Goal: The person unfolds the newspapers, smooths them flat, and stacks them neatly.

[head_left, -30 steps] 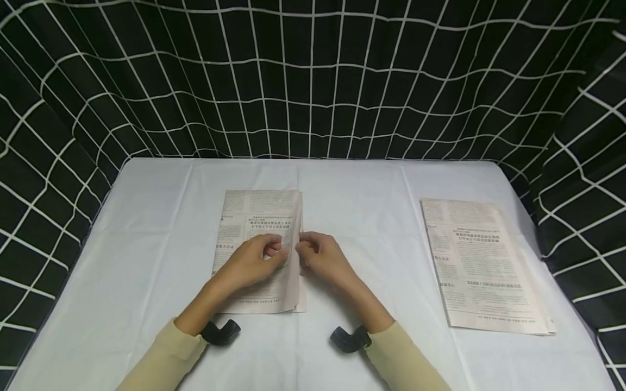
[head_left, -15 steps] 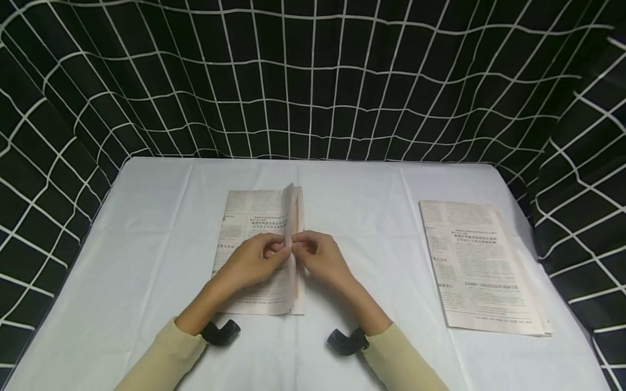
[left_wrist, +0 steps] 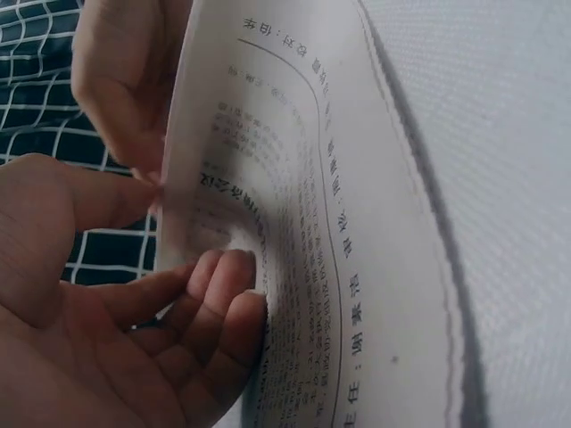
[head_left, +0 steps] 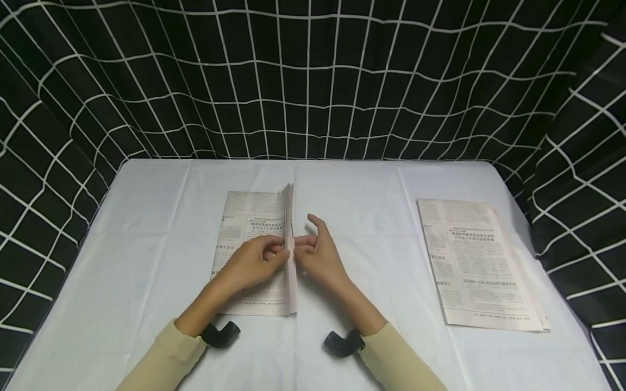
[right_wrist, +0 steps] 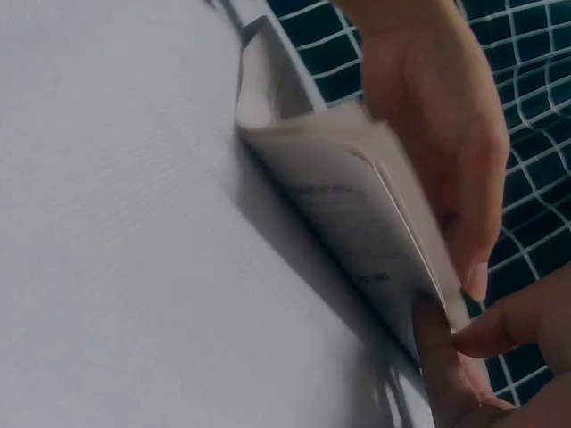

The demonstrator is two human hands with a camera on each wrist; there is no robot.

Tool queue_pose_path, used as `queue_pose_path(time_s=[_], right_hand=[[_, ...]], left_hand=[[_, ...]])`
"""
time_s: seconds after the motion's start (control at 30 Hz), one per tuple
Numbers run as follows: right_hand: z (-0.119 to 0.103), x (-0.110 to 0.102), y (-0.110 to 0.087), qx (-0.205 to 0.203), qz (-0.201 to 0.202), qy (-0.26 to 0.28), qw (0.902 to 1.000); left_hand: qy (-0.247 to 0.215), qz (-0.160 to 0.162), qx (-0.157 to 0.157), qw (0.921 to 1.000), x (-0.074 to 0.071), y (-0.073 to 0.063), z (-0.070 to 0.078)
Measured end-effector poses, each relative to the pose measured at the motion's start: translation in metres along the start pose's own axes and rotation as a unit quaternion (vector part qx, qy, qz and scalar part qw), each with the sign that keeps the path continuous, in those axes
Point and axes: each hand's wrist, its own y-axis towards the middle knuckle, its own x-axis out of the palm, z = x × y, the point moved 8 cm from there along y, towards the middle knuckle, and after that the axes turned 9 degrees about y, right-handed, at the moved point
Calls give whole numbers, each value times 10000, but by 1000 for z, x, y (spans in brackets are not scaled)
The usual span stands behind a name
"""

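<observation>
A folded newspaper (head_left: 239, 293) with its right edge standing up lies left of the middle in the head view. My left hand (head_left: 254, 262) reaches over its printed face and pinches the raised edge between thumb and fingers. In the left wrist view, that hand's fingertips (left_wrist: 234, 272) press against the printed side. From the other side, my right hand (head_left: 319, 259) pinches the same edge, its index finger lifted away in the head view. The right wrist view shows several paper layers (right_wrist: 384, 169) bent up together, the thumb and a finger at their edge.
A second folded newspaper (head_left: 476, 266) lies flat on the right, its layers slightly fanned. Both rest on a white-covered table (head_left: 122, 260). A black curtain with white grid lines (head_left: 303, 81) hangs behind and at the sides. Black curved devices (head_left: 221, 334) are worn at both wrists.
The newspaper's right edge has risen from nearly flat to upright, and its lower layers have come up with it. My right hand has shifted slightly left and lifted its index finger.
</observation>
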Motion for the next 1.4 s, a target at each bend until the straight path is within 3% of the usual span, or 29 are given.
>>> queue_pose_path(time_s=[0.2,0.4,0.8,0.93,1.03,1.13,1.2,1.4], right_hand=[[7,2,2,236,-76,-38,9997],[6,6,3,123,-273,-59,9995],[-1,-9,-4,116,27,-138,9998],[4,-21,-9,202,220,-255,9992],[10,-33,-17,296,367,-329,9983],[14,-49,-29,388,508,-388,9972],[16,-60,-36,433,604,-476,9961],[21,-96,-57,558,740,-754,9928]], left_hand=[[-34,-26,28,10000,-1,-1,2],[-106,-1,77,9999,-2,0,3],[-408,244,-48,9989,-6,2,-2],[-964,164,-232,9949,-14,-7,-12],[-1789,-106,-301,9833,-19,-17,-23],[-2305,-307,-290,9722,-26,-27,-34],[-2399,-317,-334,9697,-33,-35,-41],[-2352,54,-795,9687,-57,-62,-67]])
